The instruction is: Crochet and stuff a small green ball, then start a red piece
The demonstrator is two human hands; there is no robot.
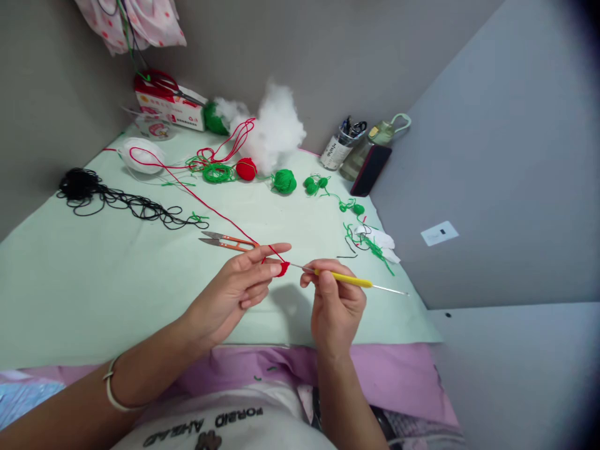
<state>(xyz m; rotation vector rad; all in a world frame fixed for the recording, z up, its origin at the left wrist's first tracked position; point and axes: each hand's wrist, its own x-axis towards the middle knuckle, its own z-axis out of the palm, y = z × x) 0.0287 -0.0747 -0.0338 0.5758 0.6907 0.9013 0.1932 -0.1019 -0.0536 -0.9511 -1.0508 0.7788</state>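
A small red crocheted piece (283, 269) is pinched between the thumb and fingers of my left hand (239, 284). Red yarn (213, 211) runs over my left index finger, which is stretched out, and back to the far left of the table. My right hand (336, 303) grips a crochet hook with a yellow handle (347, 278); its thin metal tip reaches the red piece. Behind my left hand lie thread snips (229, 241) with orange handles, their blades pointing left.
Tangled black yarn (79, 185) lies at the left. Along the back are white stuffing (276, 131), a red ball (246, 169), a green ball (284, 181), a tissue box (187, 114), a pen cup (335, 153) and a phone (370, 170). Green scraps (375, 249) lie at the right.
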